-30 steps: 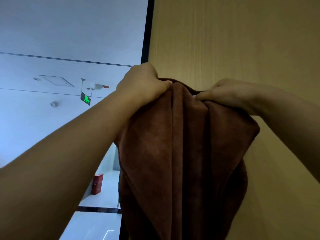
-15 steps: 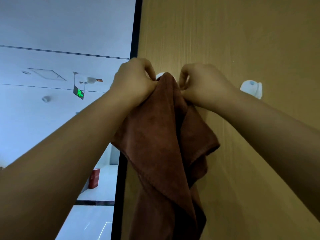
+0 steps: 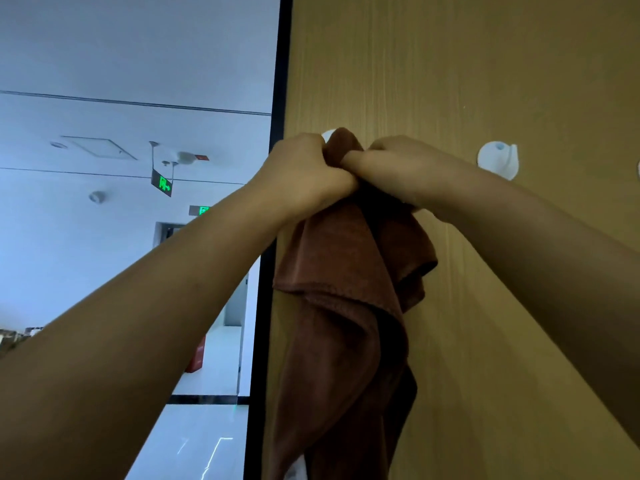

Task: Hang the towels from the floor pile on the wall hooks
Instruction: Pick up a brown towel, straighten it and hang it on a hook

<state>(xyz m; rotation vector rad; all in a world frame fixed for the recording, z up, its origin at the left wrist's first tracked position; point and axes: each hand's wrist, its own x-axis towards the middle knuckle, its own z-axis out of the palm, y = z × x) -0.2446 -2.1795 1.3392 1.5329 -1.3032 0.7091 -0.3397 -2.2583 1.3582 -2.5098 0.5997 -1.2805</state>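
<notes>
A brown towel (image 3: 339, 306) hangs down the wooden wall, its top bunched over a white hook (image 3: 328, 135) of which only a sliver shows. My left hand (image 3: 304, 171) grips the towel's top from the left. My right hand (image 3: 391, 168) pinches the same bunched top from the right, the two hands touching. A second white hook (image 3: 498, 162) is bare on the wall to the right. The floor pile is out of view.
The wooden wall panel (image 3: 450, 81) fills the right half. A black frame edge (image 3: 273, 202) borders it on the left, with a glass pane showing a corridor, green exit signs (image 3: 161, 183) and a red box (image 3: 195, 355) beyond.
The towel went from spread wide between my hands to bunched at the hook. My hands came together at its top, and the fabric now hangs in folds below.
</notes>
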